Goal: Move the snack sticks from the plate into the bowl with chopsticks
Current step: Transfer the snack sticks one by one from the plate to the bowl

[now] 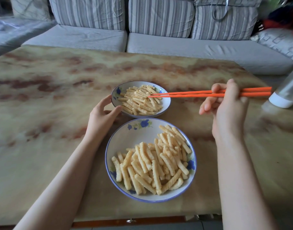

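Observation:
A white plate [125, 140] with blue flowers lies near the table's front edge, with many pale yellow snack sticks [152, 165] piled on it. Just behind it stands a smaller flowered bowl [165, 103], also holding a heap of snack sticks [139, 101]. My left hand [101, 117] cups the bowl's left rim. My right hand [229, 107] holds orange chopsticks [184, 94] that reach left over the bowl. Their tips rest among the sticks in the bowl, slightly apart; I cannot tell whether a stick is pinched between them.
The marbled beige table [42, 105] stretches wide to the left. A white and silver container [287, 93] stands at the right edge. A grey striped sofa [159, 39] runs behind the table.

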Action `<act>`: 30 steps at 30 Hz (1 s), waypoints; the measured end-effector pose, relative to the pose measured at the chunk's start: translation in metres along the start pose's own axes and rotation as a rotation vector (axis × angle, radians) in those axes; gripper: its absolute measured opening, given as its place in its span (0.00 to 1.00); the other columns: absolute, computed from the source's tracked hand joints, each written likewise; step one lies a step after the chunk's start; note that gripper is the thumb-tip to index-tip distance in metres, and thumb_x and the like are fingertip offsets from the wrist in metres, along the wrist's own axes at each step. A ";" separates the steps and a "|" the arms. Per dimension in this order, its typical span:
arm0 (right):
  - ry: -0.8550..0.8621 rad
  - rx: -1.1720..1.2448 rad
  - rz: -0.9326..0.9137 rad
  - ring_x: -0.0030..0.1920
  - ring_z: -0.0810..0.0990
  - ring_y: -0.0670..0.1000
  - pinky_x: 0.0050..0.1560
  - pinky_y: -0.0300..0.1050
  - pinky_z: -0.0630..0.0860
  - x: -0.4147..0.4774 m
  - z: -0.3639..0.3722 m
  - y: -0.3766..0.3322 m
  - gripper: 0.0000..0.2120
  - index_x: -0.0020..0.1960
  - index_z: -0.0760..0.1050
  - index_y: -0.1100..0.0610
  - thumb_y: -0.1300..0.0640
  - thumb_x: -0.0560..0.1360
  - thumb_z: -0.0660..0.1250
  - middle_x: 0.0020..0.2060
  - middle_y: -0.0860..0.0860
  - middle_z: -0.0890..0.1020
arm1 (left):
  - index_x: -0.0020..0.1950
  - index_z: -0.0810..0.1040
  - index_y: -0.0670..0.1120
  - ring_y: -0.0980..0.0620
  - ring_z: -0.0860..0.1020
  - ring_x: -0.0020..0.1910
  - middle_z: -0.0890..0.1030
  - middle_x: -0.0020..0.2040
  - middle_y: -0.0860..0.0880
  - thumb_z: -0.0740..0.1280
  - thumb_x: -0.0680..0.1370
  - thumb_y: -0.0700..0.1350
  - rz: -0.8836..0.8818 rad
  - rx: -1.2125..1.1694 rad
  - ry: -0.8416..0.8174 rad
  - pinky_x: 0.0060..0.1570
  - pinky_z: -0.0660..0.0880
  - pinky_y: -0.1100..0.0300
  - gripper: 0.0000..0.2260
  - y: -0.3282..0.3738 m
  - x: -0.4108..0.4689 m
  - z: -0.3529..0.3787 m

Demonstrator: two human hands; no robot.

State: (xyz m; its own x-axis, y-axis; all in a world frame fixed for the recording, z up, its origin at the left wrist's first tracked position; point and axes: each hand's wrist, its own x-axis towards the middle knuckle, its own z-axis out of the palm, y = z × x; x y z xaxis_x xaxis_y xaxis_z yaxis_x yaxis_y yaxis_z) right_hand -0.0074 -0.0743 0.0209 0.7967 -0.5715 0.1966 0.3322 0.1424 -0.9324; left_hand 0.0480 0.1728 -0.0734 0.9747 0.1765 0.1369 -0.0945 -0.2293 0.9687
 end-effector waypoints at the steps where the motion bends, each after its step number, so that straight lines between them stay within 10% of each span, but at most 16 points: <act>1: 0.008 -0.021 0.003 0.16 0.69 0.50 0.25 0.43 0.62 0.000 0.003 0.005 0.20 0.34 0.69 0.58 0.56 0.82 0.51 0.17 0.48 0.71 | 0.69 0.75 0.53 0.57 0.84 0.39 0.84 0.55 0.52 0.70 0.77 0.45 -0.002 -0.001 -0.001 0.40 0.79 0.68 0.20 0.000 0.000 0.000; 20: -0.094 -0.082 -0.064 0.17 0.70 0.53 0.23 0.40 0.60 0.006 -0.009 0.005 0.21 0.36 0.71 0.58 0.52 0.83 0.51 0.16 0.52 0.70 | 0.70 0.75 0.51 0.61 0.82 0.35 0.82 0.51 0.58 0.70 0.77 0.44 0.004 -0.007 0.004 0.36 0.76 0.71 0.21 0.003 -0.002 0.001; 30: -0.486 -0.218 0.060 0.15 0.64 0.52 0.20 0.38 0.60 -0.002 -0.032 -0.025 0.27 0.28 0.75 0.52 0.51 0.83 0.53 0.23 0.59 0.66 | 0.67 0.76 0.55 0.58 0.84 0.38 0.85 0.48 0.54 0.70 0.77 0.45 -0.005 0.013 0.002 0.39 0.76 0.72 0.19 0.004 -0.002 0.000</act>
State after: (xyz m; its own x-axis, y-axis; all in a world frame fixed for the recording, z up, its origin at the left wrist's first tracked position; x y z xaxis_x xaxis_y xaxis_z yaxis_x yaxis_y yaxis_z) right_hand -0.0333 -0.1027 0.0344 0.9703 -0.1197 0.2101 0.2071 -0.0375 -0.9776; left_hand 0.0454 0.1716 -0.0699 0.9747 0.1797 0.1326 -0.0871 -0.2409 0.9666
